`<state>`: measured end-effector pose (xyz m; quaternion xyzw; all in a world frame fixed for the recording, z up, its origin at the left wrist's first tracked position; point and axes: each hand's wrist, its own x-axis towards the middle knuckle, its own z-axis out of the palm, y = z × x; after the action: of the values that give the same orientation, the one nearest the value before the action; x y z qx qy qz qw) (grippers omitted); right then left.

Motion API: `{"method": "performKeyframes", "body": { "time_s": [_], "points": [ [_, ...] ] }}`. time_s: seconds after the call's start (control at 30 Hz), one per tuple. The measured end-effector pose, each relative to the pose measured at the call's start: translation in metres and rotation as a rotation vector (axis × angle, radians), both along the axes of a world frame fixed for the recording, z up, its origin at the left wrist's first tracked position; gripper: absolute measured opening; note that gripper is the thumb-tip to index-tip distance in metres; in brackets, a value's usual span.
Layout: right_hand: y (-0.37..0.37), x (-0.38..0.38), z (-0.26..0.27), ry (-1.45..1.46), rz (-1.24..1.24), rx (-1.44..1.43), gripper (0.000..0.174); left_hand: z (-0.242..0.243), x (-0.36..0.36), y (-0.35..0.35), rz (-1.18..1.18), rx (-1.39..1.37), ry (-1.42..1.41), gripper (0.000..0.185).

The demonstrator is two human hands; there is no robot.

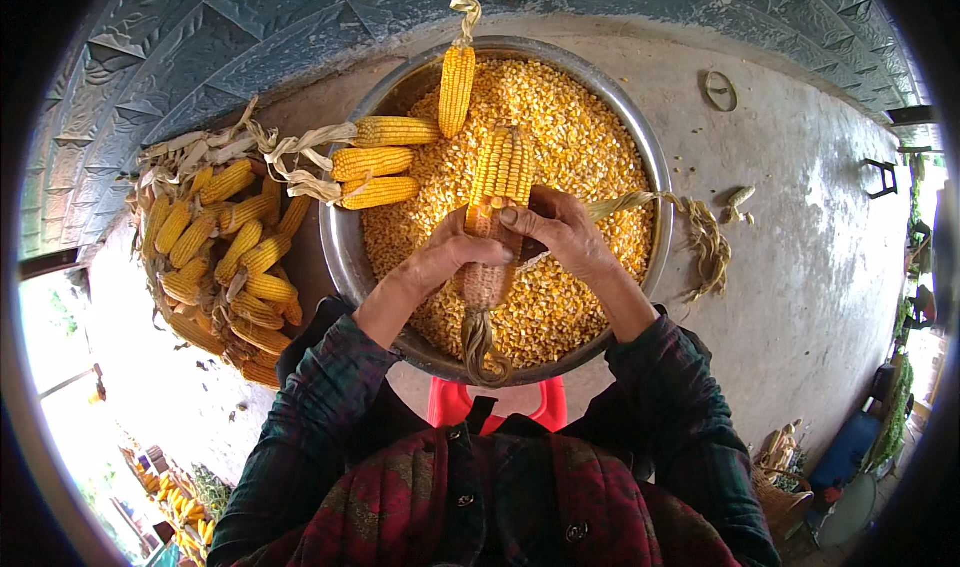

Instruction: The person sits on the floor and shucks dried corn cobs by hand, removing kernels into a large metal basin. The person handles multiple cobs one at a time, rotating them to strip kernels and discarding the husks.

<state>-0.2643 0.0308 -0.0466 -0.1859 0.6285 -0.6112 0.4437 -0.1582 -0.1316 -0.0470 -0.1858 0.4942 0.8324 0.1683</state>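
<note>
My left hand [469, 248] is closed around the bare lower part of a dried corn cob [502, 165], whose far part still bears yellow kernels. Against the kernels' edge rests the thumb of my right hand [551, 225], its fingers curled at the cob's right side. Twisted husk hangs from the cob's near end. Below both hands, loose kernels [585, 131] fill a wide metal basin [660, 169]. Several whole ears of corn [373, 162], tied by their husks, lie over the basin's left side, and another ear [456, 90] lies at its far rim.
Left of the basin is a heap of bundled corn ears [232, 252]. A red plastic stool [553, 405] shows at the basin's near side. Twisted husks [705, 248] hang over the right rim to the concrete floor, near a stripped cob [741, 199]. An embossed metal surface [300, 19] borders the far side.
</note>
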Motion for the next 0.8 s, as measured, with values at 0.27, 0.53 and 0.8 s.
{"method": "performKeyframes", "body": {
  "time_s": [0.27,0.53,0.8],
  "points": [
    [-0.009,0.01,-0.011,0.007,-0.058,-0.018,0.057,-0.005,-0.001,0.008,-0.056,-0.481,0.13,0.051],
    [-0.002,0.01,-0.001,-0.075,-0.03,0.045,0.054,-0.005,0.002,-0.005,-0.025,-0.077,0.015,0.049],
    [-0.008,0.012,-0.006,0.041,-0.036,0.065,0.047,-0.015,0.0,0.015,-0.193,-0.989,-0.001,0.071]
  ]
}}
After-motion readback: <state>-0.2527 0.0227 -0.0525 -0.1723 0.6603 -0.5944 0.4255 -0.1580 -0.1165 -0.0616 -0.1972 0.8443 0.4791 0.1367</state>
